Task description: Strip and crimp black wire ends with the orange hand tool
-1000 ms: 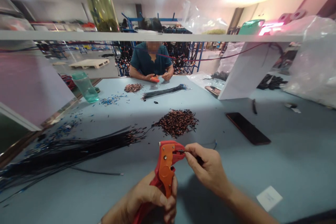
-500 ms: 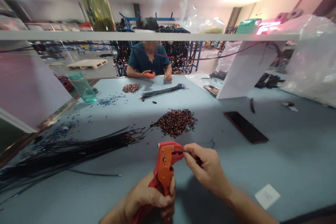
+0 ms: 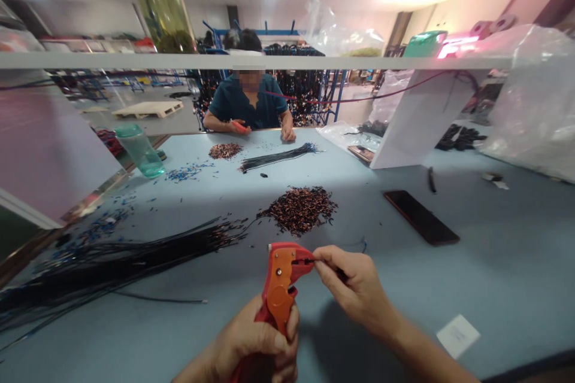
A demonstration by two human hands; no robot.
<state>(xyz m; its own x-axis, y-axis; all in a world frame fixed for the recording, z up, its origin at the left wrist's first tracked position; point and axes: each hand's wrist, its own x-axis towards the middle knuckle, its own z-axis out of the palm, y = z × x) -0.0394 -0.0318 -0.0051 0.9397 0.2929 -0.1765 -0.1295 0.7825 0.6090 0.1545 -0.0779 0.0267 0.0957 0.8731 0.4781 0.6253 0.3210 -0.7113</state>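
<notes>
My left hand (image 3: 256, 338) is wrapped round the handles of a red and orange wire stripper (image 3: 282, 287), held upright above the blue-grey table. Its jaws point to the right. At the jaw opening, my right hand (image 3: 353, 284) pinches a thin black wire (image 3: 314, 261) between thumb and forefinger, with its tip between the jaws. Behind that hand a blue-tipped wire end (image 3: 365, 245) shows; I cannot tell whether it is the same wire. Just beyond the tool lies a pile of short black and copper-coloured offcuts (image 3: 300, 210). A large bundle of black wires (image 3: 135, 263) stretches to the left.
A phone (image 3: 421, 217) and a white paper square (image 3: 458, 336) lie on the right. Opposite, a co-worker (image 3: 249, 102) holds a red tool near a smaller wire bundle (image 3: 278, 157). A green bottle (image 3: 140, 151) leans at left. A white shelf (image 3: 287, 62) spans overhead.
My left hand and the wire stripper have shifted very slightly left; the right hand stays almost in place. Across the table, the co-worker has leaned left, and the red tool there has moved left.
</notes>
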